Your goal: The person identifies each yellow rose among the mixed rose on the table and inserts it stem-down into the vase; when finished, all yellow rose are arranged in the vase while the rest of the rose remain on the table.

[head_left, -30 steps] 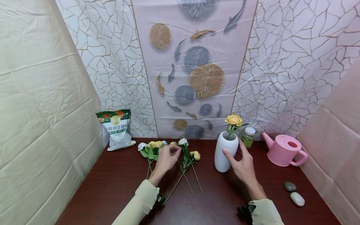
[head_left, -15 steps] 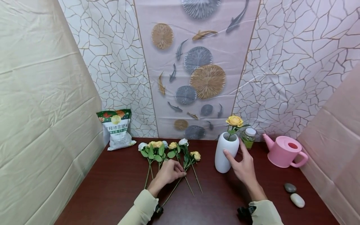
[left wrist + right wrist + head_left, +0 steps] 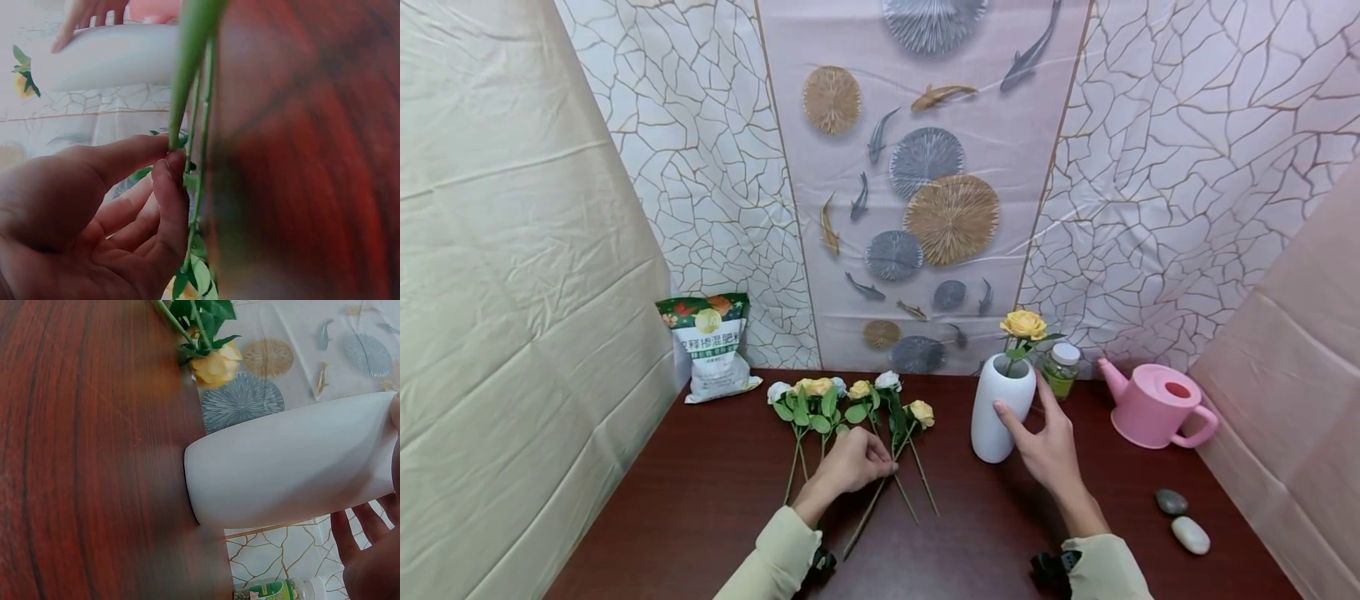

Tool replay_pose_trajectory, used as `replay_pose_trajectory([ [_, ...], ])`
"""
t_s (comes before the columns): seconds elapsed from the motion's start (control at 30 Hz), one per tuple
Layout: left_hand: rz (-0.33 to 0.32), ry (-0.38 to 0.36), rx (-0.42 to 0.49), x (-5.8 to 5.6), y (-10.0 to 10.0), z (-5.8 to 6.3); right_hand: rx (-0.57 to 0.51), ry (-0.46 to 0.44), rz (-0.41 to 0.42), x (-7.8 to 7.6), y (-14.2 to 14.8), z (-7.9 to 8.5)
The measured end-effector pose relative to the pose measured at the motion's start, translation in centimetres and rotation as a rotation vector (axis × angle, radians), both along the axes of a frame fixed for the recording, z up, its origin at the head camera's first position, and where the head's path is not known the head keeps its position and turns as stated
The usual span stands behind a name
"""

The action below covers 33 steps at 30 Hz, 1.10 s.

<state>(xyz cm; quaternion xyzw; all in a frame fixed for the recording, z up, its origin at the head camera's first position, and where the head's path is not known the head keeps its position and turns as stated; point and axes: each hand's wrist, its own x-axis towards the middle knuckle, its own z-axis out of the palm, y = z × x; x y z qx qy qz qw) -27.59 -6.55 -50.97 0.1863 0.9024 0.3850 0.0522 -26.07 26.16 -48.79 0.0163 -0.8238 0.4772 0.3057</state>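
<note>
Among the artificial roses lying on the table, my left hand (image 3: pixel 853 462) pinches a green flower stem (image 3: pixel 190 62) between thumb and fingertips. Its lower end (image 3: pixel 861 529) points toward me; which bloom it bears is unclear where stems cross. Nearby are a white rose (image 3: pixel 888 381) and a yellow rose (image 3: pixel 921 413). My right hand (image 3: pixel 1051 446) holds the white vase (image 3: pixel 996 417), thumb on the near side, fingers round the right side. The vase stands on the table with one yellow rose (image 3: pixel 1023 325) in its mouth.
A fertilizer bag (image 3: pixel 713 350) stands at back left. Behind the vase is a white-lidded jar (image 3: pixel 1062 371). A pink watering can (image 3: pixel 1157 406) stands at right, with a grey stone (image 3: pixel 1171 501) and a white stone (image 3: pixel 1191 535) nearer. Patterned cloth hangs behind the table.
My left hand has come down and nearer from the blooms to the crossed stems and now pinches one. That stem's lower end has shifted slightly. My right hand stays on the vase.
</note>
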Motion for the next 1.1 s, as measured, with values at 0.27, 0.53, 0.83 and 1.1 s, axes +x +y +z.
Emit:
replay_pose_trajectory([
  [0.27,0.009,0.105,0.118,-0.3,0.9,2.3,0.0,-0.003,0.001,0.0,0.1,0.0],
  [0.53,0.089,0.236,0.337,-1.1,3.2,4.7,-0.006,-0.008,-0.002,-0.1,0.0,-0.1],
  [0.83,0.17,0.405,0.657,-2.3,5.8,7.3,-0.007,0.004,0.009,-0.1,0.1,-0.2],
  [1.1,0.222,0.501,1.004,-3.3,8.2,13.1,-0.008,-0.009,0.004,-0.1,0.1,-0.2],
])
